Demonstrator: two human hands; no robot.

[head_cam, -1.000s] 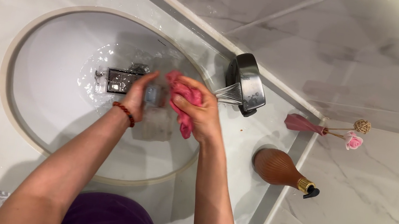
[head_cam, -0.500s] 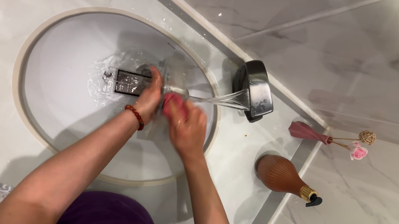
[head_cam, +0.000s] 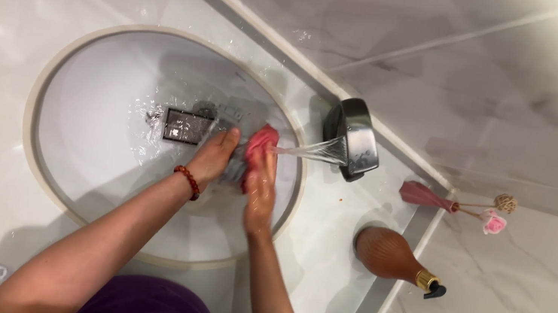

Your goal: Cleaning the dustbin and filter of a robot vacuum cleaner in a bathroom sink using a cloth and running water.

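Observation:
My left hand (head_cam: 212, 158), with a red bead bracelet on the wrist, holds a clear, see-through container (head_cam: 235, 165) over the white oval sink basin (head_cam: 86, 168). My right hand (head_cam: 259, 193) presses a pink cloth (head_cam: 260, 141) against that container. Both hands sit close together under the stream of water (head_cam: 304, 151) running from the dark metal faucet (head_cam: 353, 137). The container is blurred and mostly hidden between my hands, so I cannot tell its exact shape.
A rectangular metal drain (head_cam: 185, 125) lies in the basin just left of my hands. On the marble counter at the right stand a brown soap dispenser with a gold collar (head_cam: 390, 254) and a pink vase (head_cam: 423, 196) with a pink flower (head_cam: 494, 222).
My right hand has turned and slid lower with the cloth, which now sits at the top of the container in the water stream. The view has shifted slightly.

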